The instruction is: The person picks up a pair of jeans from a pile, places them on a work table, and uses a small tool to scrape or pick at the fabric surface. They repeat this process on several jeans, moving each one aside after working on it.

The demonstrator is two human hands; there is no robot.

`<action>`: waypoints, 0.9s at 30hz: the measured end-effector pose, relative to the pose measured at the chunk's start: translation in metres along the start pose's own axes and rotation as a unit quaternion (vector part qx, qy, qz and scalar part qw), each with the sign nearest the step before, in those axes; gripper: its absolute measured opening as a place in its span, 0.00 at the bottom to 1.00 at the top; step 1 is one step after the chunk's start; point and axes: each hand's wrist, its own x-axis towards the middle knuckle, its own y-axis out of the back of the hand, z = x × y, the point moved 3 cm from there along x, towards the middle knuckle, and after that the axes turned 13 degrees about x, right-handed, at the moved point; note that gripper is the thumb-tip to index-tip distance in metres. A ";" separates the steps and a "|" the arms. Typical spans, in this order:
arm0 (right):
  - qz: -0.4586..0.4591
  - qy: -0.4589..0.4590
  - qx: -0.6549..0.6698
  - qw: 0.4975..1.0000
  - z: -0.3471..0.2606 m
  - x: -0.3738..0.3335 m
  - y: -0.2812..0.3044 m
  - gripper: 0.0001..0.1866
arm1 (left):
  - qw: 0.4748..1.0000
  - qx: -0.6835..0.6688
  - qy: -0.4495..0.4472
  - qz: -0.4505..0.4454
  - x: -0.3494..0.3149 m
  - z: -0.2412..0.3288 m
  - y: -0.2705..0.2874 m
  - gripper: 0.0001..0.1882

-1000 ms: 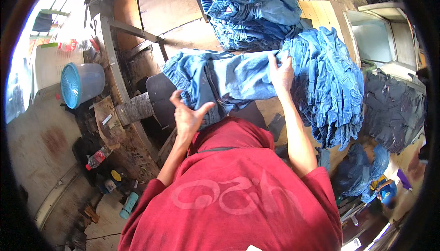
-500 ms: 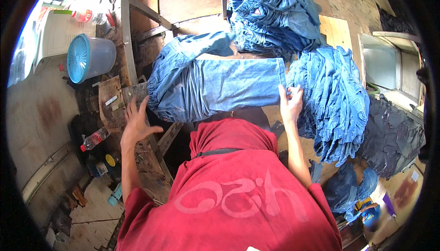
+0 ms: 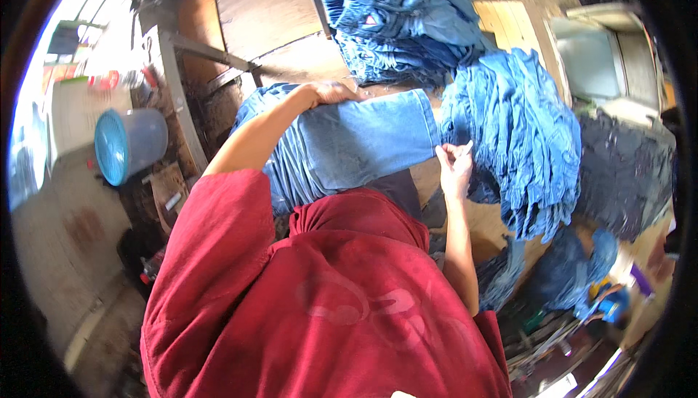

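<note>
A pair of light blue jeans [image 3: 356, 143] lies spread flat in front of me on the work surface. My left hand [image 3: 331, 93] rests on the far edge of the jeans, fingers curled onto the cloth. At the jeans' right end my right hand [image 3: 454, 162] pinches the hem of the leg. A thick stack of folded blue jeans [image 3: 520, 136] hangs right beside that hand. My red shirt [image 3: 320, 303] hides the near part of the surface.
A heap of darker blue jeans [image 3: 400, 20] lies beyond on a wooden board [image 3: 262, 5]. A blue bucket [image 3: 127, 143] stands at the left by a metal frame [image 3: 178, 100]. Dark cloth [image 3: 625, 173] and a grey box [image 3: 603, 56] sit at the right.
My left hand has risen from the low left side onto the far edge of the jeans. My right hand has stayed at the leg's hem. The view has shifted.
</note>
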 end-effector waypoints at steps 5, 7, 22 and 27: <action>0.000 -0.014 -0.049 0.999 -0.014 0.024 -0.013 0.16 | 0.985 0.165 -0.024 0.050 0.004 0.035 0.016 0.31; 0.003 -0.019 -0.064 0.998 -0.031 0.027 -0.016 0.16 | 0.956 0.257 -0.003 0.144 0.000 0.049 -0.003 0.36; -0.151 0.086 -0.276 0.945 -0.111 -0.029 -0.167 0.13 | 0.950 0.133 -0.051 0.279 0.035 0.035 -0.010 0.41; -0.037 0.186 -0.288 0.939 -0.104 -0.022 -0.155 0.16 | 0.931 0.139 -0.034 0.336 0.037 0.031 -0.011 0.37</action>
